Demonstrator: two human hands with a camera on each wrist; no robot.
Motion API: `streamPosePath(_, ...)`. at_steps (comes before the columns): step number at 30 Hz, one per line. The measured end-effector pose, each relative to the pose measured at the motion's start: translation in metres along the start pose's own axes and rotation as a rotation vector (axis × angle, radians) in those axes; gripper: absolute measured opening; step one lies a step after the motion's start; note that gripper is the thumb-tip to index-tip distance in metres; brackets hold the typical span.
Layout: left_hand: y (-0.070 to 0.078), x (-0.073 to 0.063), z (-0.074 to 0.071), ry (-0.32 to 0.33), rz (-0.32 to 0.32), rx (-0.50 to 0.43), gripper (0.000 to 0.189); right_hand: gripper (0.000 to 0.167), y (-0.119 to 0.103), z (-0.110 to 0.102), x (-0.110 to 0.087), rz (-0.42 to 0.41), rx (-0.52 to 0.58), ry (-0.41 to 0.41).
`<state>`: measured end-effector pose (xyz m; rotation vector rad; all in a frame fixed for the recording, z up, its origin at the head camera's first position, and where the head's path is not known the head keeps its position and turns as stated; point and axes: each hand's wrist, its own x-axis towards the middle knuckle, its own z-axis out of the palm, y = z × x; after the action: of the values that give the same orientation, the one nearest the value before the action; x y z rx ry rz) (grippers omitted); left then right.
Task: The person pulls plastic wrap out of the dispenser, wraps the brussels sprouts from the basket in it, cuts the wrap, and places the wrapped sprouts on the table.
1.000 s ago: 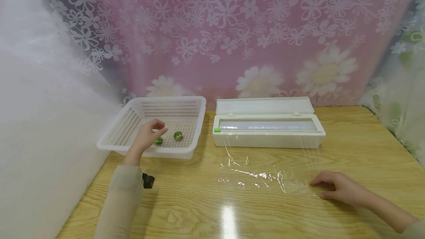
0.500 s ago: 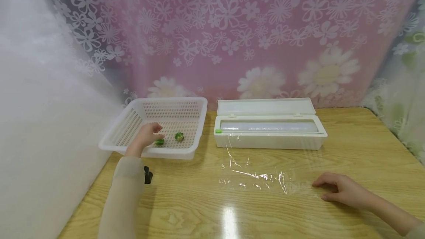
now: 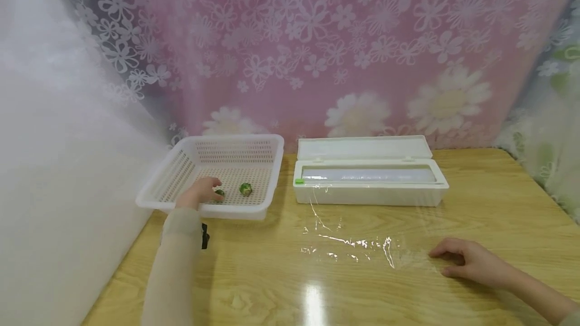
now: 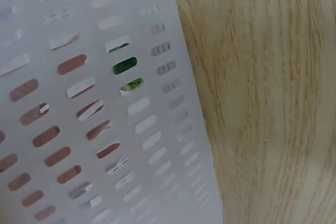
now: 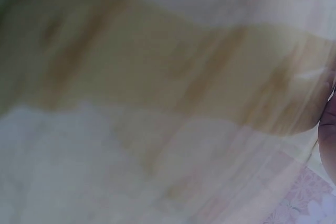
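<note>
My left hand (image 3: 198, 193) reaches into a white slotted plastic basket (image 3: 242, 209), fingers and thumb slightly apart around a small green vegetable that looks like a Brussels sprout (image 3: 219, 193). Whether they touch it cannot be told. Another such sprout (image 3: 246, 189) lies to its right on the basket floor. The left wrist view shows the basket wall (image 4: 157, 108) up close, with bits of green behind its slots. My right hand (image 3: 473, 260) rests low over the table, holding the edge of clear plastic wrap (image 3: 358, 243) at its fingertips; the right wrist view looks through this film.
A white wrap dispenser (image 3: 369, 195) stands at the back with its lid (image 3: 364, 148) raised, a roll (image 3: 367, 175) inside and a green slider (image 3: 299, 181) at its left end. The wood table (image 3: 254, 286) meets a flowered pink curtain (image 3: 299, 64) behind.
My left hand has lowered into the basket, and its fingers have come down around the nearer sprout. The right hand and the plastic wrap have stayed almost still.
</note>
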<state>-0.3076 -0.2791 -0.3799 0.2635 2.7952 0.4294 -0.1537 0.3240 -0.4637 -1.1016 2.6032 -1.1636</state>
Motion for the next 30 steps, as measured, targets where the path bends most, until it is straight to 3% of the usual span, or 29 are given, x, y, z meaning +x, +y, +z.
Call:
streamPosePath(8, -0.005, 0.005, 0.007, -0.046, -0.066, 0.008, 0.05, 0.027, 0.002, 0.001, -0.002, 0.031, 0.016, -0.008)
streamPosePath(16, -0.004, 0.006, 0.004, -0.034, -0.028, 0.001, 0.036, 0.027, 0.003, 0.001, -0.002, 0.01, 0.026, -0.002)
streamPosePath(23, -0.016, 0.018, 0.008, -0.038, -0.006, 0.013, 0.033, 0.027, 0.004, 0.002, -0.001, 0.006, 0.047, -0.008)
streamPosePath(30, -0.008, 0.013, 0.007, -0.053, -0.092, -0.001, 0.029, 0.026, 0.004, 0.001, -0.002, 0.021, 0.032, -0.013)
